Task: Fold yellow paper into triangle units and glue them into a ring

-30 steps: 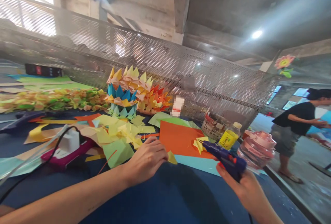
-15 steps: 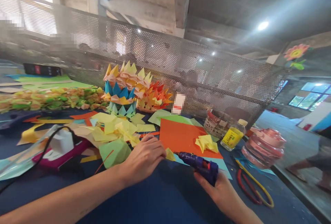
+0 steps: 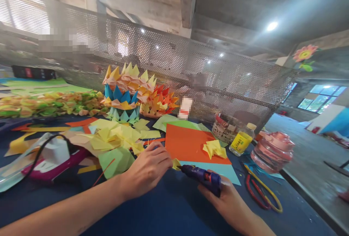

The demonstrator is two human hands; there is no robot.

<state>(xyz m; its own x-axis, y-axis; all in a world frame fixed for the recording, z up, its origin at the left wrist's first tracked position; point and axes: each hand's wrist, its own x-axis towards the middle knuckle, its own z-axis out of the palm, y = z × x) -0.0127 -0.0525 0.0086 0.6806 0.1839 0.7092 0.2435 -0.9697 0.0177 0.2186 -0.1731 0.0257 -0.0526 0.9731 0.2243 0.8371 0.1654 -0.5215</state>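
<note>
My right hand is wrapped round a dark blue glue gun, its nozzle pointing left. That nozzle meets a small yellow piece of paper, which sticks out from the fingertips of my left hand. The left fingers are closed in a pinch, partly hidden by the back of the hand. Just beyond lies an orange sheet with a folded yellow paper star on it. Part of a light blue sheet shows under the orange one. Yellow paper pieces are heaped left of my left hand.
Stacked paper crowns stand at the back. On the right are a yellow-labelled bottle, a pink water bottle, a basket and red-and-yellow-handled pliers or scissors. A magenta-and-white power strip with a black cable lies left.
The glue gun's nozzle has come up against the yellow paper piece at my left fingertips. The whole view has shifted slightly, so things on the table appear further left.
</note>
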